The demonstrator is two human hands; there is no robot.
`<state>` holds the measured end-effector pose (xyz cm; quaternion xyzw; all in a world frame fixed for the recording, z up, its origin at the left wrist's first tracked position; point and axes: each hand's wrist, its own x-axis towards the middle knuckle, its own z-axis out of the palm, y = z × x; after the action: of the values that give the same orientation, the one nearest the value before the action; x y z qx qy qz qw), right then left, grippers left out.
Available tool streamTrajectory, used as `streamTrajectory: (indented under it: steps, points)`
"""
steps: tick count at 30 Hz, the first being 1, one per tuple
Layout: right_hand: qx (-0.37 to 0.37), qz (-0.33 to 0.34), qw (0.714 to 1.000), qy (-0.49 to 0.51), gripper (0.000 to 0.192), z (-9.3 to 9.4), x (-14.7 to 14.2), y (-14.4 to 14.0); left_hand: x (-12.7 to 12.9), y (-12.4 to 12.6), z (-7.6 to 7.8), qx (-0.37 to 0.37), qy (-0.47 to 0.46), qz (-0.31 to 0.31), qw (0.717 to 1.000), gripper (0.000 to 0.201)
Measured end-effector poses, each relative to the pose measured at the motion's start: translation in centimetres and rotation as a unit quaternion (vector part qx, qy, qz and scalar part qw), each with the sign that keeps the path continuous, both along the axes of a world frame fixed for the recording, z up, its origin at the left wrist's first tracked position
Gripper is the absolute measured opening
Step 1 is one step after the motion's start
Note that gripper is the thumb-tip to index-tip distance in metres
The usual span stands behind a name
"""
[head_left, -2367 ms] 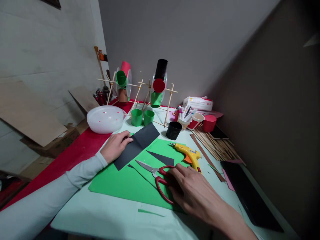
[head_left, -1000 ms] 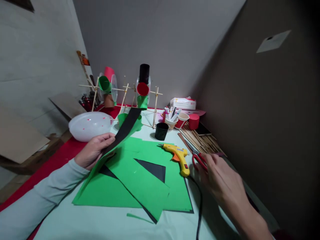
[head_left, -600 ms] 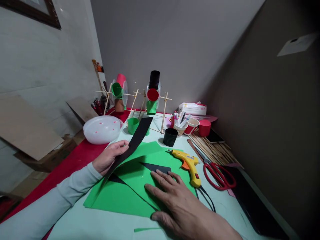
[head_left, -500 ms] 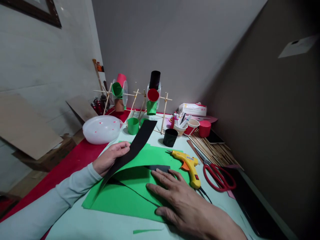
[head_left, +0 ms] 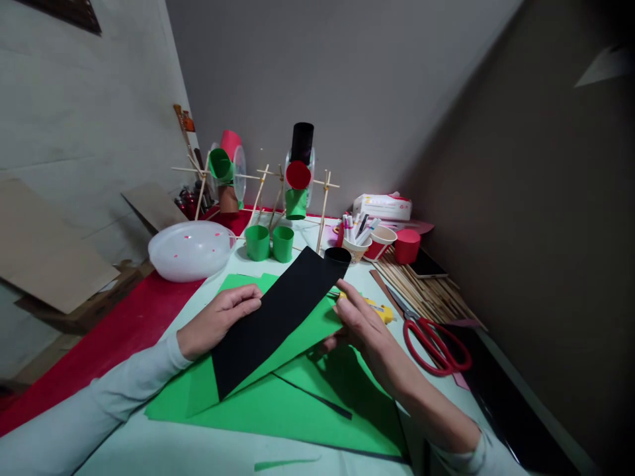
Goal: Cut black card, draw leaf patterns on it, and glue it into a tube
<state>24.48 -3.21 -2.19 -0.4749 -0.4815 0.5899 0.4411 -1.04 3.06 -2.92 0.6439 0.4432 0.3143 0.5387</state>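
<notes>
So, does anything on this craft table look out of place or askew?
Nothing looks damaged or spilled. A thin green paper sliver lies loose at the near table edge, and the glue gun is mostly hidden behind the right hand. Both hands hold the black sheet lifted off the green sheets.

Two green cups (head_left: 269, 242), one scissors (head_left: 430, 334)

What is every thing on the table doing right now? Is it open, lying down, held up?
black paper: lifted, held by left hand and right hand
green paper: flat on the table, one piece lifted with the black
scissors: lying down, blades shut
glue gun: lying down, mostly hidden
two green cups: upright
white bowl: upside down
</notes>
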Motion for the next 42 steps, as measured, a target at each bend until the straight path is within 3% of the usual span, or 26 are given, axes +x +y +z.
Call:
streamTrajectory:
  steps: [6, 15, 24, 30, 33, 38, 42]
  points:
    - [0.002, -0.006, 0.999, 0.035, 0.077, -1.1, -0.2, 0.3, -0.4, 0.1, 0.2, 0.036, 0.001, 0.013, 0.999, 0.03]
    - [0.083, -0.04, 0.985, -0.145, 0.042, -1.9, 0.6, 0.1, -2.4, 1.2, 0.3, 0.06, -0.14, 0.165, 0.975, 0.035]
    - [0.106, -0.06, 0.975, -0.187, 0.045, -1.5, 0.5, -0.5, -2.2, 0.6, 0.9, 0.003, -0.195, 0.156, 0.968, 0.035]
    - [0.12, -0.019, 0.957, -0.262, 0.017, -0.4, 0.7, -0.6, -2.1, 0.3, 1.3, -0.044, -0.227, 0.155, 0.96, 0.044]
    - [0.13, 0.017, 0.919, -0.372, 0.024, -0.2, 1.0, -0.8, -2.1, 0.2, 1.6, -0.06, -0.234, 0.178, 0.954, 0.043]
    - [0.175, 0.096, 0.81, -0.551, 0.026, 0.6, 1.3, -1.8, -2.1, 0.1, 1.4, -0.067, -0.249, 0.221, 0.941, 0.046]
    - [0.174, 0.123, 0.776, -0.594, 0.02, 1.5, 1.4, -2.4, -1.9, 0.2, 1.0, -0.057, -0.256, 0.232, 0.937, 0.04]
